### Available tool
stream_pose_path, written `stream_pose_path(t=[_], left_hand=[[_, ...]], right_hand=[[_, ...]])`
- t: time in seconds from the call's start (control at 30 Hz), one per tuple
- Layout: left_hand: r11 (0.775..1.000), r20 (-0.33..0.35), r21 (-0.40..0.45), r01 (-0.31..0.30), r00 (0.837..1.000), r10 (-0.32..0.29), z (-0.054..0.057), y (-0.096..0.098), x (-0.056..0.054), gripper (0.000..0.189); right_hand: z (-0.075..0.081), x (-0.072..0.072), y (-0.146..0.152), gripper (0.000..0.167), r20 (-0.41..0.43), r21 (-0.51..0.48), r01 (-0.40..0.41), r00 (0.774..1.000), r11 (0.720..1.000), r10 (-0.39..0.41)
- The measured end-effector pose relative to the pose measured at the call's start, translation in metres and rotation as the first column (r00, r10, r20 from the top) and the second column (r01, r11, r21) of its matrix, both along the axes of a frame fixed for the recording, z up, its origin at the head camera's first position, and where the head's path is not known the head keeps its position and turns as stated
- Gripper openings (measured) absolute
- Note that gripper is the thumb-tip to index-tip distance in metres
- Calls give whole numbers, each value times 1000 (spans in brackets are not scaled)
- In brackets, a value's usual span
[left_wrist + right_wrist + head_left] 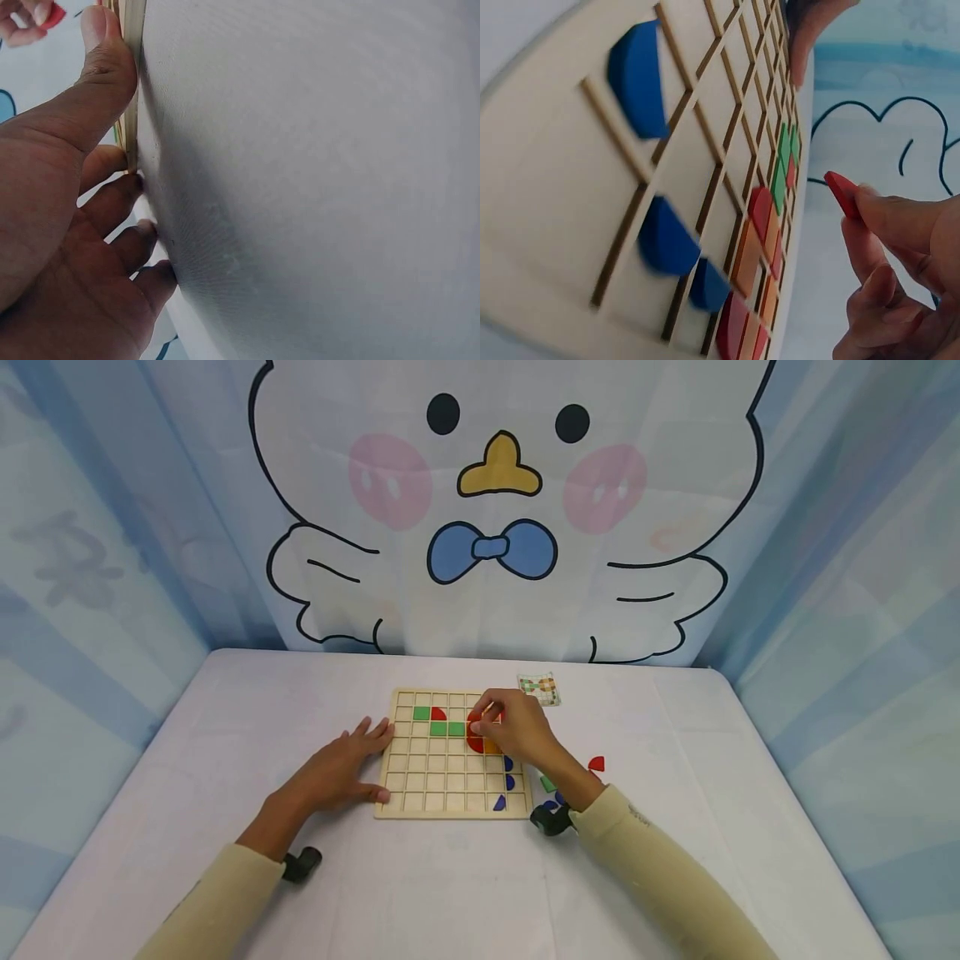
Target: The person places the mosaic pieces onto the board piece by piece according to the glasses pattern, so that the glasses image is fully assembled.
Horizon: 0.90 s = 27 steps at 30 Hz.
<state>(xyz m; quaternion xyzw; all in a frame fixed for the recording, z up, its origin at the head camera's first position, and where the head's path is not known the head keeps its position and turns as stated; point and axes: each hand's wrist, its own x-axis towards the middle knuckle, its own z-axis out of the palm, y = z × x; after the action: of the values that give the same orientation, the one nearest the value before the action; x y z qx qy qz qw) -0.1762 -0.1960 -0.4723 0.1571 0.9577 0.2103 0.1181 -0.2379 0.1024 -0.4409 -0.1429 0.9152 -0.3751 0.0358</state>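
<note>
A wooden grid board [446, 785] lies on the table. Along its left edge my left hand [341, 770] rests, fingers spread and thumb touching the rim; the left wrist view shows the fingertips against the board's side [133, 82]. Over the board's upper right, my right hand [519, 724] pinches a small red piece [841, 193] between thumb and index finger, held apart from the grid. Green squares [447, 728] and a red quarter-round piece [438, 714] sit in upper cells. Red [476, 745] and orange pieces [491, 747] lie below the right hand, which partly hides them. Blue pieces [639, 79] occupy right-hand cells.
Right of the board are loose pieces: red [596, 763], green [548, 783] and blue [550, 805], partly hidden by the right wrist. A patterned card [542, 690] lies behind the right hand. A printed curtain [495, 610] hangs past the table's far edge.
</note>
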Motion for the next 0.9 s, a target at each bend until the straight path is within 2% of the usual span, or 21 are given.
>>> stream_pose_path(t=[0.4,0.67,0.9], left_hand=[[1000,24,3,-4,1000,4,2,0,-1,111],[1000,15,-7,3,1000,-3,1,-1,-3,111],[1000,12,-9,2,1000,-2,1,-1,-3,111]], right_hand=[[4,-13,-44,10,-42,-13,-93,995,996,92],[4,-23,-68,9,11,-46,-86,996,995,87],[0,-32,-87,6,32,6,-65,997,998,65]])
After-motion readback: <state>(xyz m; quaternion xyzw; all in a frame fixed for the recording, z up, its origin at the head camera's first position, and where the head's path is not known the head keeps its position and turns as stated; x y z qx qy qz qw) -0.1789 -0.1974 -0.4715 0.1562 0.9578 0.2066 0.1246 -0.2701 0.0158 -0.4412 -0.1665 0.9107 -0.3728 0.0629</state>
